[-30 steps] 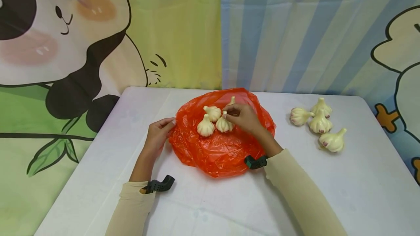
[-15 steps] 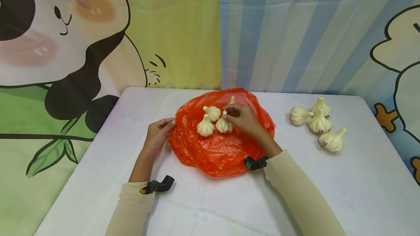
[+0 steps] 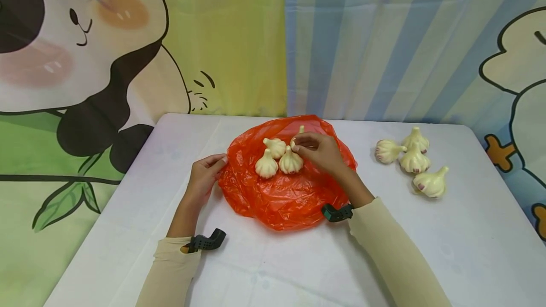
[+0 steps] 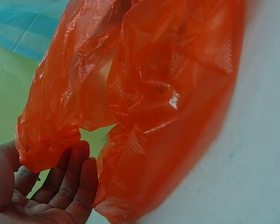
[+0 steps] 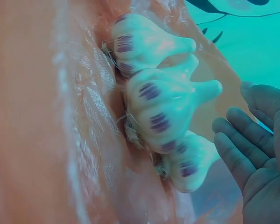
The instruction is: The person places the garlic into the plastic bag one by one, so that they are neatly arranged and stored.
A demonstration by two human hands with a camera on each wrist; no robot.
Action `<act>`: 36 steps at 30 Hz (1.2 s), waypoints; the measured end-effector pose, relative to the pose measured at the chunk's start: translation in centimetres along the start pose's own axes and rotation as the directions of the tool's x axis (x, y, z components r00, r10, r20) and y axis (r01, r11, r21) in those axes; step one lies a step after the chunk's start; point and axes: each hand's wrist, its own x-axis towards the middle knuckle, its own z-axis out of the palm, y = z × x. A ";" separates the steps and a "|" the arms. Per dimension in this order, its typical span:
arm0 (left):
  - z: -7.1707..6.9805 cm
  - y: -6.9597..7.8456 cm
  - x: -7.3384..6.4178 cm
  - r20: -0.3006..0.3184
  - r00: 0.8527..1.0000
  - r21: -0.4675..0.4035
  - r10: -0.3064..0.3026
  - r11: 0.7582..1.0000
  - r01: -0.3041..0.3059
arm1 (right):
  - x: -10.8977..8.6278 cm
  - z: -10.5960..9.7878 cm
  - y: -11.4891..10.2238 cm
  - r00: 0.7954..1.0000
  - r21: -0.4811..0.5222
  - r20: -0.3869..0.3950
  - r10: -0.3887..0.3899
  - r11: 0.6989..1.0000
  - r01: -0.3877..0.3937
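A red plastic bag (image 3: 281,198) lies spread on the table with several garlic bulbs (image 3: 266,165) in it. My left hand (image 3: 206,174) pinches the bag's left edge; in the left wrist view its thumb lies behind the thin plastic (image 4: 49,149). The right hand (image 3: 322,152) hovers over the bag's right side, beside the stem of the right front garlic bulb (image 3: 291,161). In the right wrist view its fingers (image 5: 235,158) are loosely bent, apart from the stems, and hold nothing. One bulb at the back is partly hidden by this hand.
Several more garlic bulbs (image 3: 414,159) lie together on the white table (image 3: 477,231), to the right of the bag. Printed cloth (image 3: 239,37) hangs behind the table's far edge. Each wrist carries a small black camera (image 3: 206,240).
My right hand has let go of the right front garlic bulb's stem and drawn slightly up and to the right. The left hand stays on the bag's edge.
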 end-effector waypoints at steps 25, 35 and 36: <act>0.0 -0.1 0.2 -0.003 1.000 -0.014 -0.021 1.000 0.021 | -5.1 -4.8 -0.3 0.997 -0.102 -0.076 -0.030 0.995 0.022; 0.0 -0.1 0.2 -0.004 1.000 -0.018 -0.017 1.000 0.017 | -7.2 -7.5 0.1 0.990 -0.106 -0.124 -0.068 0.993 0.055; 0.0 -0.1 0.2 -0.002 1.000 -0.018 -0.016 1.000 0.016 | -7.4 -7.7 0.2 0.989 -0.114 -0.131 -0.068 0.992 0.053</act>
